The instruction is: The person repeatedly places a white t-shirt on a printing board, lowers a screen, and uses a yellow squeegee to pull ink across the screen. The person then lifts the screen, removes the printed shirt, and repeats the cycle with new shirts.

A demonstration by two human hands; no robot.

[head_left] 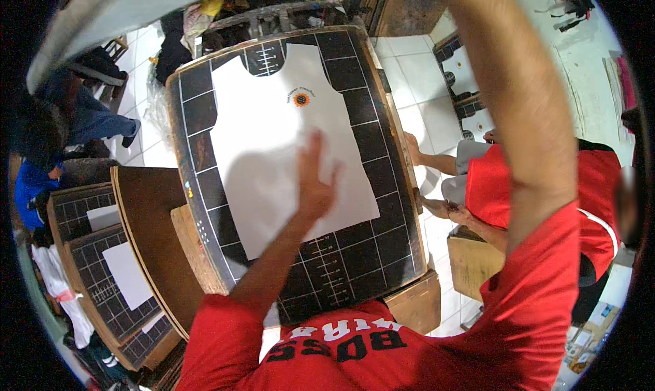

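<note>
White pieces (127,275) lie on gridded boards (89,263), far left, beside a brown panel (147,231). On the dark counter (199,111) a white shirt piece (271,142) lies flat, orange print (301,100) near its neckline. The left hand (317,186), blurred, is over its lower half, fingers apart; contact I cannot tell. The right arm (522,91) extends past the top edge, right hand out of view

Upper middle: small dark lettering (301,91) above an orange emblem (301,100) on white cloth (263,135); lower middle: large black and white letters (351,350) on a red shirt (368,374).
</note>
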